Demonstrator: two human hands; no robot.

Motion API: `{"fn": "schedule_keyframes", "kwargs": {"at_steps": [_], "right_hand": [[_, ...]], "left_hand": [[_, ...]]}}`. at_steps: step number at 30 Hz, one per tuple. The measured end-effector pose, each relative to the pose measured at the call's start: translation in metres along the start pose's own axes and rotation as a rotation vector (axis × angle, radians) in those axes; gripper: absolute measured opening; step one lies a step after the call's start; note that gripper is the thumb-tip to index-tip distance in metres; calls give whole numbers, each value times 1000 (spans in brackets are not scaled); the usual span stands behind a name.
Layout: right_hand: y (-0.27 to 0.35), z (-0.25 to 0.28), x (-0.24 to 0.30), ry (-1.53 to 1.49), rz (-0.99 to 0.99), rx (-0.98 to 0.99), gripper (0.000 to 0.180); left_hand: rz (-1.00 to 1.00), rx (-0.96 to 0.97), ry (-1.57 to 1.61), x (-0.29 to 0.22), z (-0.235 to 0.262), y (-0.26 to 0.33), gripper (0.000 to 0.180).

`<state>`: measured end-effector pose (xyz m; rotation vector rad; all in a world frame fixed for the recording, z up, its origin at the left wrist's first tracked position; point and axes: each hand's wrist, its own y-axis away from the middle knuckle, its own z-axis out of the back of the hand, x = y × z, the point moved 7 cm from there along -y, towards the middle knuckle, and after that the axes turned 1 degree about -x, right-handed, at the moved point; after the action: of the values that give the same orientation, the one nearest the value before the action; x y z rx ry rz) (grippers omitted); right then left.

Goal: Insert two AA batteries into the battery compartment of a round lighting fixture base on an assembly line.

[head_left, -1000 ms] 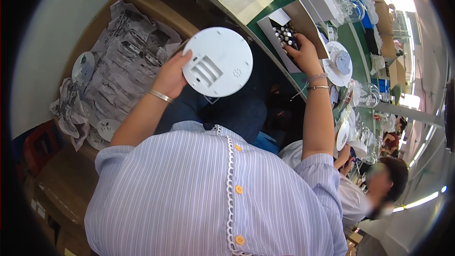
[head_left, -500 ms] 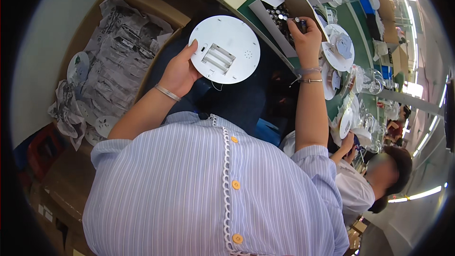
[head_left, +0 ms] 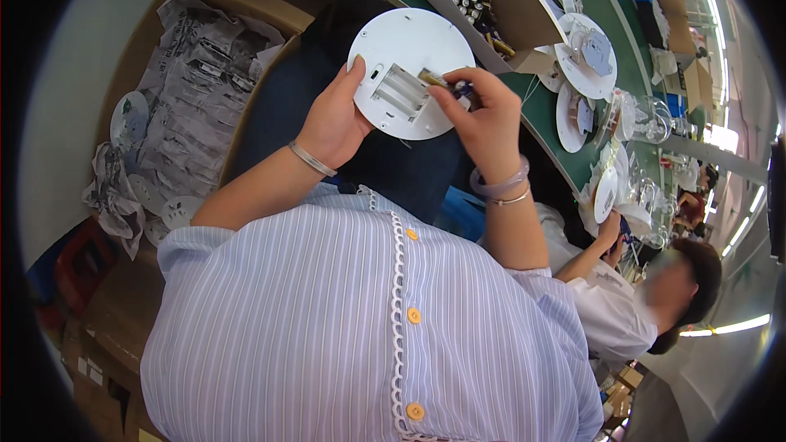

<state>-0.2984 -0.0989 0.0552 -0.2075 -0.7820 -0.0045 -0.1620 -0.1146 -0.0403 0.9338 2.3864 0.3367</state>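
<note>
A round white disc-shaped base (head_left: pixel 409 37) is gripped at its left edge by my left hand (head_left: pixel 334 110), thumb on top. Its face carries a rectangular battery compartment (head_left: pixel 399 92) with metal contacts, and its slots look bare. Over the disc's right part, my right hand (head_left: pixel 487 115) pinches batteries (head_left: pixel 463 94) between thumb and fingers, close to the compartment's right end. One gold-coloured end shows; the fingers partly hide how many there are. Beyond the disc stands an open cardboard box (head_left: pixel 524 4) with several loose batteries (head_left: pixel 468 2) in it.
At left, a large carton (head_left: pixel 262 119) holds crumpled paper (head_left: pixel 192 98) and white discs. More white discs (head_left: pixel 585 61) and clear glass-like parts (head_left: pixel 647 119) crowd the green table (head_left: pixel 544 115) on the right. A co-worker (head_left: pixel 614 303) in white sits at the right, handling another disc.
My right hand has come from the battery box to the disc, bringing batteries with it. The disc has shifted slightly right and away in my left hand.
</note>
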Motion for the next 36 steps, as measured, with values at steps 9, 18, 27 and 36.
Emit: {"fn": "schedule_keyframes", "kwargs": {"at_steps": [9, 18, 27, 36], "right_hand": [[14, 6, -8, 6, -40, -193, 20], [33, 8, -57, -437, -450, -219, 44], [37, -1, -52, -568, -450, 14, 51], [42, -9, -47, -204, -238, -25, 53]], "left_hand": [[-68, 16, 21, -1, -9, 6, 45], [-40, 55, 89, 7, -12, 7, 41], [-4, 126, -571, 4, -6, 11, 44], [36, 6, -451, 11, 12, 9, 42]]}}
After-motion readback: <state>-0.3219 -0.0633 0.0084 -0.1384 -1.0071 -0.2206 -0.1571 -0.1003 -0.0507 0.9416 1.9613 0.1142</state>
